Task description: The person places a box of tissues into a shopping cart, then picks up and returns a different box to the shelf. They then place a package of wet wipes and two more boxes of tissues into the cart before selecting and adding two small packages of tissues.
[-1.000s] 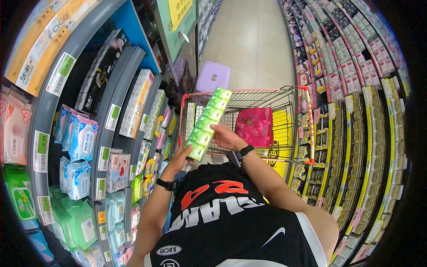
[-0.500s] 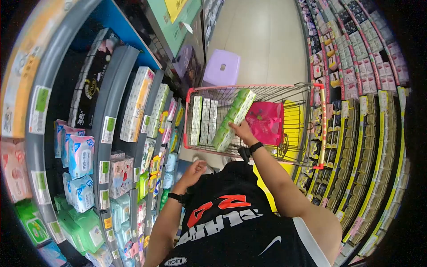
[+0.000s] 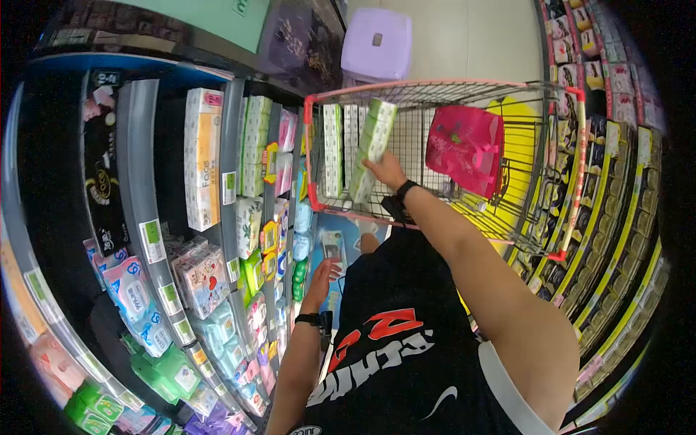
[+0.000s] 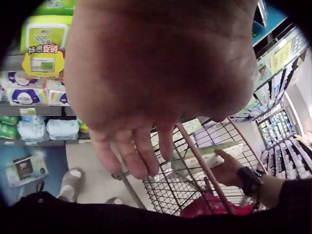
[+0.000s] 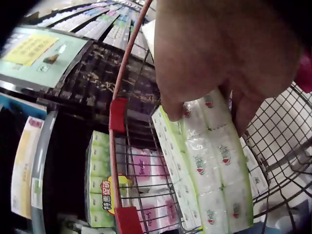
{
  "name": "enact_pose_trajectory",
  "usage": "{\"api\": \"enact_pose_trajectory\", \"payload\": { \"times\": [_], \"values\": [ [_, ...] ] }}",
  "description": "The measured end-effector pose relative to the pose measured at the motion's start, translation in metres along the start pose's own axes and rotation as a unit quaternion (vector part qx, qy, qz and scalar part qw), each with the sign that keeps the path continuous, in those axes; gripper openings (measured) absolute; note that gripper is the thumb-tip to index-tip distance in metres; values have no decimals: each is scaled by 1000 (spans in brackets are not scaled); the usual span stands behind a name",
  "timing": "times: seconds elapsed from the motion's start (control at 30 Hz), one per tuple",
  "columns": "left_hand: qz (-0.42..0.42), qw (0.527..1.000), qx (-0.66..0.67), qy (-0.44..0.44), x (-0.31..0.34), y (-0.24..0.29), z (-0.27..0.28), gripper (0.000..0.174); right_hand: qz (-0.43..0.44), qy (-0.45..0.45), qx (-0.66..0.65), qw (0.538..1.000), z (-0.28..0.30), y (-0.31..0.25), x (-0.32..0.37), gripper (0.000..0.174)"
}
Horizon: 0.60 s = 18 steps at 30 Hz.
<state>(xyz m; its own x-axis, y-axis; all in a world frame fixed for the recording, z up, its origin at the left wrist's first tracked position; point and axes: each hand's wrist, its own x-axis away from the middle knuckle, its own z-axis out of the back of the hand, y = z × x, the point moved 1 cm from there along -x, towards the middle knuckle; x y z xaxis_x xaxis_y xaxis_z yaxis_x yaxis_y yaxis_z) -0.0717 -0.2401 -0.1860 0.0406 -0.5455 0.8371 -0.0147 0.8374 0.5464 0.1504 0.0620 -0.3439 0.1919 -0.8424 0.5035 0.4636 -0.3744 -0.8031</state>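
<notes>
My right hand (image 3: 386,171) grips a long green-and-white pack of tissues (image 3: 376,130) by its side, inside the wire shopping cart (image 3: 310,156). In the right wrist view the fingers bend over the clear wrap of this pack (image 5: 214,165), which stands beside another green-edged pack (image 5: 171,163). Two or more similar packs (image 3: 332,148) stand at the cart's left end. My left hand (image 3: 320,281) hangs beside my body, below the cart, holding nothing. In the left wrist view its fingers are loosely extended past the palm (image 4: 161,63).
A pink-red bag (image 3: 464,148) lies in the cart's right half. Left of me, shelves (image 3: 138,167) carry tissues and wipes; small packaged goods (image 3: 616,174) line the right side. Beyond the cart stands a lilac stool (image 3: 377,43).
Both hands held the tissue pack above the cart's near side; the left hand let go and dropped toward my body. The right hand lowered the pack into the cart, beside the others. My view turned left.
</notes>
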Motion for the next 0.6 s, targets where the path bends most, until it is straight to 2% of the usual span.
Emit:
{"api": "enact_pose_trajectory", "payload": {
  "times": [0.1, 0.2, 0.3, 0.43, 0.57, 0.6],
  "values": [
    [23, 1000, -20, 7, 8, -17, 1, 56, 20, 27, 118, 992, -7, -17, -8, 66],
    [26, 999, -38, 18, 19, -7, -7, 54, -25, -47, 113, 992, -9, -29, -17, 72],
    [27, 999, -42, 7, 13, -8, -11, 52, -73, -81, 133, 985, -21, -29, -24, 73],
    [9, 998, -51, 27, 9, 4, -21, 52, -110, -60, 125, 984, -32, -19, -30, 75],
    [-44, 993, -108, 29, 7, 5, -36, 39, -124, -108, 156, 974, -25, -31, -37, 77],
    [-20, 989, -145, 30, 10, 16, -41, 34, -107, -100, 170, 974, -30, -23, -40, 77]
  ]
}}
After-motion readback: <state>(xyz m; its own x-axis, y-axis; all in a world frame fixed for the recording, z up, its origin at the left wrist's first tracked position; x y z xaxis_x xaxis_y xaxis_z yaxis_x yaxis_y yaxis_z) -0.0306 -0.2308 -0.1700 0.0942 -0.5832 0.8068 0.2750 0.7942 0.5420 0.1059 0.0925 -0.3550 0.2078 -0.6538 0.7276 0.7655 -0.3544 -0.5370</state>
